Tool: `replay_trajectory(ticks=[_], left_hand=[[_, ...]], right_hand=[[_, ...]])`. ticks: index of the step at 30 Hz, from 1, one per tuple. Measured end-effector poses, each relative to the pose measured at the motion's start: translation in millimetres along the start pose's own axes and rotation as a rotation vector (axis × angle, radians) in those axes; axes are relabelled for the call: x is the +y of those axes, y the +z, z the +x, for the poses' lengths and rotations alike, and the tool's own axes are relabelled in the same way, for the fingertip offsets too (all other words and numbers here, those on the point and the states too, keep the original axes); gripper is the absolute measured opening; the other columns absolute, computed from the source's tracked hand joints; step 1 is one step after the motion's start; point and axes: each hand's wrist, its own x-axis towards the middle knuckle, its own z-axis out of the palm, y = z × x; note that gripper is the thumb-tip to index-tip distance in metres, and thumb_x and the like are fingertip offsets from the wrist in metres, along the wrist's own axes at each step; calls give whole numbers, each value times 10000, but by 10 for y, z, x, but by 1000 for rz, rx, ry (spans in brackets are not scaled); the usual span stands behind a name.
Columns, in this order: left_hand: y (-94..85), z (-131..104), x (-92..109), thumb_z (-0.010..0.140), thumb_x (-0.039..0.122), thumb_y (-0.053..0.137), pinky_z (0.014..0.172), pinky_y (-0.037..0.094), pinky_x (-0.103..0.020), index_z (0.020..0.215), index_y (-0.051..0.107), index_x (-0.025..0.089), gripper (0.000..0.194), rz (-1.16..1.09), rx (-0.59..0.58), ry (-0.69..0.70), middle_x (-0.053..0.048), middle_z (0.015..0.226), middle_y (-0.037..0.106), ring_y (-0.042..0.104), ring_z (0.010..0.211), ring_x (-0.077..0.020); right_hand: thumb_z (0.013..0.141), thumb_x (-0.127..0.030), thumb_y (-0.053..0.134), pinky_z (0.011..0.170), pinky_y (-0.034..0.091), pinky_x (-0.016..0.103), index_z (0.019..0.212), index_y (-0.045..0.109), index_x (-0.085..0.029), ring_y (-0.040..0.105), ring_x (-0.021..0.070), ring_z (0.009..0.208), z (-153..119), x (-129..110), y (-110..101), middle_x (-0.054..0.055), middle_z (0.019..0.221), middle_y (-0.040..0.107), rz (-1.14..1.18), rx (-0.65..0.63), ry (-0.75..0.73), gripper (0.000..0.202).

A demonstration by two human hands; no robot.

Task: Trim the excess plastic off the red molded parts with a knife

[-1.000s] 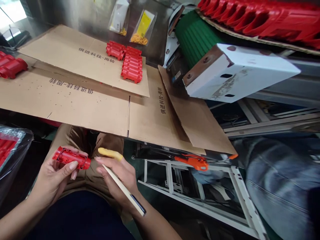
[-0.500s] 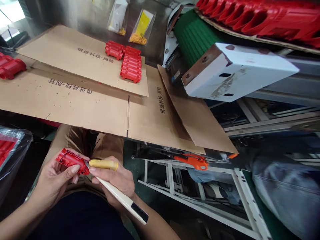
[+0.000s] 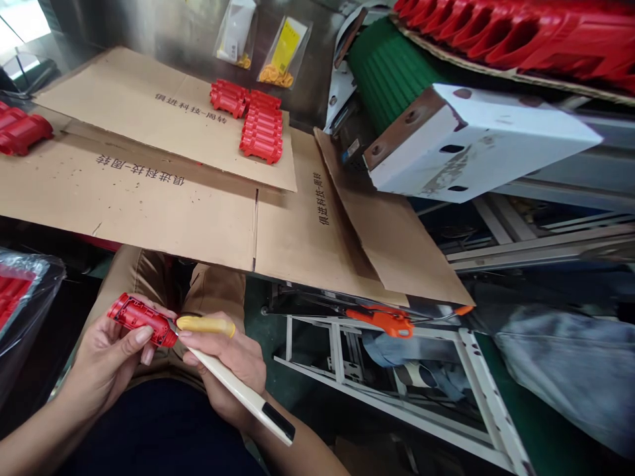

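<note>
My left hand [image 3: 112,354] is closed around a red plastic housing [image 3: 143,320], its open, ribbed side facing up and its thumb pressing the near side. In my right hand [image 3: 231,360] is a knife [image 3: 243,393] with a long cream handle and a black end. The knife's short metal tip meets the right end of the housing; the exact contact is hidden by the fingers. A yellow finger cot [image 3: 206,325] covers my right index finger. Both hands are over my lap, below the edge of the cardboard-covered table.
Several red housings [image 3: 261,125] stand on the cardboard sheet [image 3: 133,86], others [image 3: 24,135] at the left. Bags of yellow finger cots [image 3: 278,73] lie behind. An orange-handled tool [image 3: 391,322] hangs by the table edge. A green conveyor [image 3: 391,69] and a person's jeans leg [image 3: 570,370] are right.
The red housing and my left hand have shifted slightly to the left. My right hand keeps the knife at the housing's end, almost unmoved. The person's leg at right has moved a little.
</note>
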Motion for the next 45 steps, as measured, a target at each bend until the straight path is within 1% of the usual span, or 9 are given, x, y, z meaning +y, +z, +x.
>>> replay_trajectory(ticks=[12, 20, 26, 30, 32, 35, 40, 42, 45], left_hand=[[-48, 24, -36, 770, 391, 953, 531, 514, -209, 955, 805, 150, 338, 13, -15, 7, -111, 963, 814, 535, 533, -73], [-29, 11, -38, 773, 339, 959, 534, 539, -184, 1016, 741, 187, 360, 29, 0, 57, -8, 790, 753, 591, 519, -82], [-10, 44, -8, 829, 296, 920, 506, 568, -201, 1296, 584, 296, 576, 46, 13, 117, 59, 739, 728, 650, 501, -118], [-15, 87, 8, 862, 330, 892, 479, 566, -210, 1253, 612, 249, 487, 15, -11, 81, 28, 794, 725, 632, 499, -108], [-6, 79, 21, 871, 330, 884, 483, 551, -198, 1295, 608, 243, 514, 23, -15, 45, 21, 798, 723, 624, 503, -100], [35, 30, 40, 859, 372, 890, 497, 534, -191, 1347, 590, 244, 586, 63, 3, 39, 31, 751, 719, 621, 506, -102], [23, -38, -12, 862, 379, 885, 553, 611, -223, 1376, 609, 275, 593, 225, 36, 104, 25, 874, 751, 683, 594, -121], [-44, -26, -67, 883, 324, 864, 598, 647, -230, 1362, 643, 300, 527, 328, 38, 208, 13, 984, 759, 721, 665, -128], [-158, 34, -149, 826, 165, 884, 741, 679, -224, 1338, 696, 324, 568, 517, 55, 539, 0, 1170, 760, 787, 840, -149]], right_hand=[[1027, -134, 708, 888, 688, 348, 1204, 767, -240, 805, 216, 1007, -46, -53, 4, 71, 1101, 837, -70, 40, 41, 215], [1088, -340, 652, 854, 690, 325, 1152, 698, -230, 822, 201, 939, -11, 17, -86, 53, 1012, 840, -6, -62, 158, 135], [1116, -185, 545, 781, 695, 350, 1203, 689, -161, 750, 218, 910, 121, 65, -206, 136, 1119, 797, -329, -276, -221, 170], [1095, -142, 571, 780, 690, 345, 1214, 698, -145, 740, 225, 939, 109, 77, -192, 161, 1166, 786, -330, -288, -239, 174], [1073, -146, 631, 832, 684, 330, 1195, 706, -167, 762, 209, 977, 100, 88, -171, 137, 1163, 797, -178, -204, -116, 144], [1059, -265, 702, 762, 670, 297, 1109, 737, -208, 776, 164, 817, 136, 99, -135, 60, 1007, 817, 203, -93, 265, 83], [925, -381, 889, 679, 603, 204, 989, 790, -205, 707, 108, 740, 265, 98, -53, 22, 874, 795, 869, 82, 731, 212], [880, -354, 937, 711, 595, 178, 970, 806, -193, 696, 93, 765, 278, 90, -12, 28, 882, 798, 1028, 132, 872, 226], [815, -311, 994, 733, 583, 136, 970, 818, -188, 687, 70, 774, 241, 84, 45, 48, 962, 820, 1239, 192, 1063, 265]])
